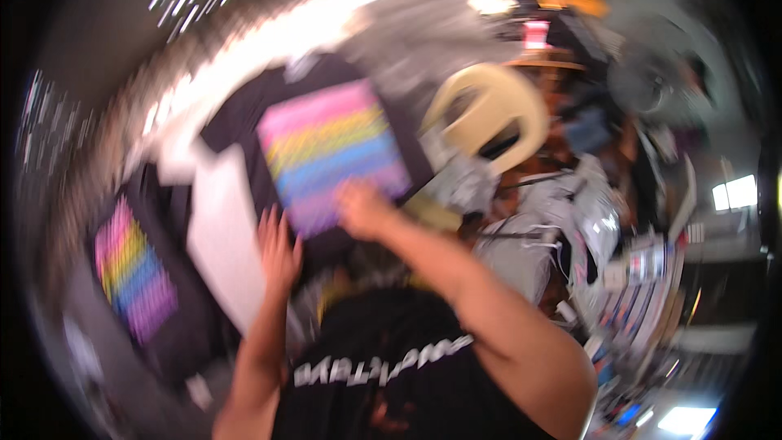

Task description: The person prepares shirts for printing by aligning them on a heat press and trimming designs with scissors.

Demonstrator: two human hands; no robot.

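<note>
A black T-shirt (232, 118) lies spread out in front of me, with a square print (326, 143) in pink, yellow, blue and purple bands. My right hand (365, 210) rests on or just over the lower part of this print; motion smears its fingers. By the shirt's lower left edge is my left hand (279, 253), fingers stretched out and apart, holding nothing that I can see. Whether it touches the cloth, I cannot tell. Left of it lies a long white sheet or board (220, 228). Further left is a second black shirt (191, 318) with a similar banded print (134, 269).
Right of the spread shirt stands a cream-coloured chair or stool (521, 118) with openings in it. Clear plastic bags (595, 204) and grey-white bundles are heaped near my right arm. A stack of papers or boxes (639, 285) stands further right. The whole picture is blurred.
</note>
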